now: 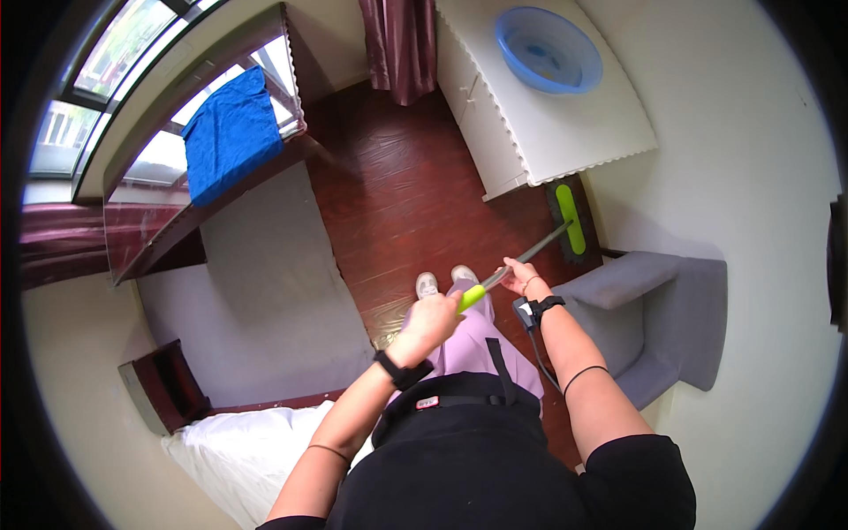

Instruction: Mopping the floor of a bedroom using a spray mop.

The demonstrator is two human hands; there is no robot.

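Note:
A flat mop with a grey pole slants away from my body to the right. Its lime-green head plate, with a dark pad around it, rests on the floor between the white cabinet and the grey armchair. My left hand is wrapped round the green grip at the near end of the pole. Farther along, my right hand grips the grey shaft with the fingers curled around it. Black straps circle both wrists.
At the far right a white cabinet carries a blue plastic basin. The grey armchair stands close on my right. On the left, a blue cloth drapes over a glossy desk-like surface. Dark red wooden flooring lies ahead, beside a grey mat.

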